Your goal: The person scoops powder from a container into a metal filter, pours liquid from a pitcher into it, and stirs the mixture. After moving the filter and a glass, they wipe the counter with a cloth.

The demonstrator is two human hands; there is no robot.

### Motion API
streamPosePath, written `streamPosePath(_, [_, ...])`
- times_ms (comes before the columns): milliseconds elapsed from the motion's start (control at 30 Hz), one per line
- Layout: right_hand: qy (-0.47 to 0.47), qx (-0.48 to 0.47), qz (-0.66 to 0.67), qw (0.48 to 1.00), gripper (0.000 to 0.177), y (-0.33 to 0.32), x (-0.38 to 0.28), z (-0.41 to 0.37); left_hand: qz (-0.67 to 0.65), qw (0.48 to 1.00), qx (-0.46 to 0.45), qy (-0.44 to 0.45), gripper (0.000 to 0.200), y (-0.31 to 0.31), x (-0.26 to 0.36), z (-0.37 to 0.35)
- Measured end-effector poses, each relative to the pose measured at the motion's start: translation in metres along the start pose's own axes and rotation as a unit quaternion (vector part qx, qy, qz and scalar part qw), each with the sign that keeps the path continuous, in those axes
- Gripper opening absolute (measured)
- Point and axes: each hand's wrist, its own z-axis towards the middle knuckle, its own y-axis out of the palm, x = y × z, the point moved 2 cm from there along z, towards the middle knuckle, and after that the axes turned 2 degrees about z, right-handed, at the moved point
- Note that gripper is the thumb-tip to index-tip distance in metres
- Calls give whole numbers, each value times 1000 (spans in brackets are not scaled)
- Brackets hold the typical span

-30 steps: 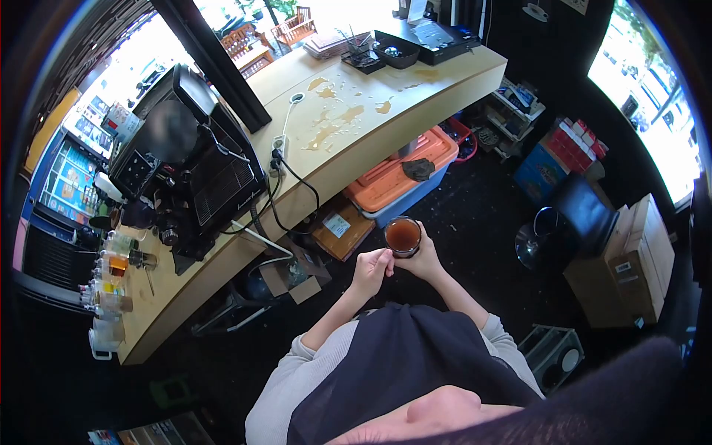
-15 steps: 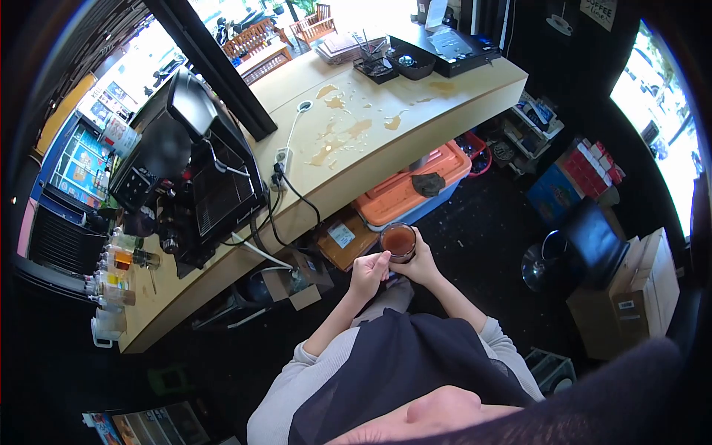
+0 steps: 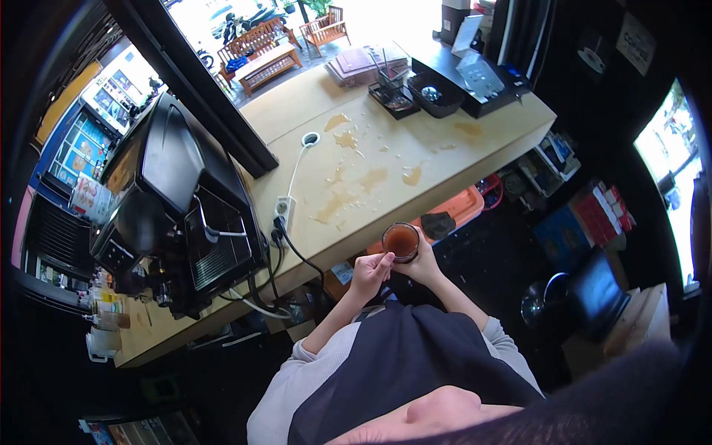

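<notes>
A clear glass of reddish-brown drink is held upright in front of my body, just off the counter's near edge. My right hand wraps round its right side and lower part. Closed against the near left side of the glass is my left hand, its thumb and fingers pinched by the rim. Whether a handle lies inside those fingers is hidden. Beyond the glass, spilled brown liquid lies in puddles and drops on the wooden counter.
An espresso machine stands on the left, beside a black post. A power strip with cables hangs at the counter edge. Papers, a black bowl and a black box sit at the back. An orange-lidded bin is below.
The view has shifted so that the counter sits lower and nearer, covering more of the orange-lidded bin. Both hands keep their hold on the glass, nearly unmoved in view.
</notes>
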Motion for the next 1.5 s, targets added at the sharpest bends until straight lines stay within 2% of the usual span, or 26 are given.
streamPosePath(133, [5,-13,26,1000,77,11,24,58,11,1000,4,-4,53,-30,-5,45])
streamPosePath(233, [11,-38,9,999,79,19,38,96,-60,996,57,14,57,-50,-5,73])
streamPosePath(300, [43,-38,-14,998,81,27,40,119,-41,996,76,1,59,-61,0,88])
streamPosePath(367, [24,-55,-17,998,82,34,40,142,-42,994,97,3,57,-72,1,99])
streamPosePath(533, [61,-136,73,986,82,59,58,199,-32,984,178,4,55,-106,5,129])
streamPosePath(700, [36,-165,54,984,81,89,92,254,18,968,249,2,55,-138,10,157])
streamPosePath(867, [34,-230,109,967,82,126,119,299,57,945,323,-8,55,-169,4,178])
streamPosePath(967, [29,-255,107,961,83,142,127,318,71,930,361,-7,55,-186,-9,190])
streamPosePath(1033, [19,-269,99,958,84,151,133,328,16,927,376,8,55,-197,-19,196])
streamPosePath(1133, [61,-283,128,949,84,167,152,335,11,919,393,10,54,-211,-34,202])
streamPosePath(1233, [2,-287,94,953,80,171,154,341,47,921,386,-13,49,-217,-38,204])
streamPosePath(1333, [46,-293,140,945,84,175,166,343,37,924,381,0,49,-220,-49,207])
streamPosePath(1500, [97,-300,151,937,75,174,172,343,19,918,395,-10,48,-217,-52,212])
